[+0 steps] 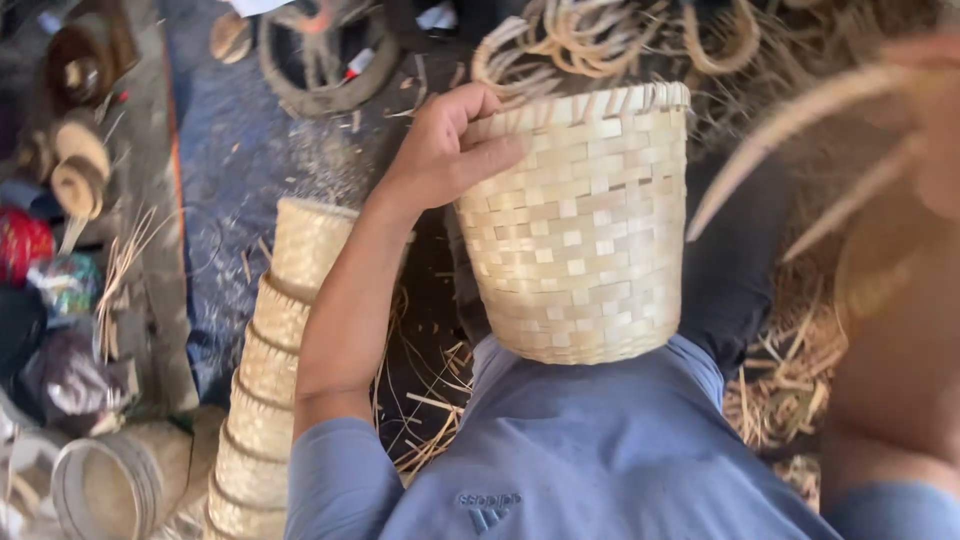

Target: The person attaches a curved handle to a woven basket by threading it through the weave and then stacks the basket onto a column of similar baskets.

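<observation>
A pale woven bamboo basket [585, 230] stands tilted against my blue shirt, with its open rim facing away from me. My left hand [445, 150] grips the rim at its left side, the thumb over the outer weave. My right hand [935, 130] is a blur at the right edge, close to the camera. Two pale bamboo strips [800, 130] slant down and left from it toward the basket. The blur hides whether its fingers hold them.
A stack of nested baskets [265, 380] lies left of my arm. Another basket [110, 485] lies on its side at the bottom left. Coiled strips [600, 40] pile up behind the basket. Rolls of material [80, 170] and bags line the left edge. Shavings [790, 380] litter the floor at the right.
</observation>
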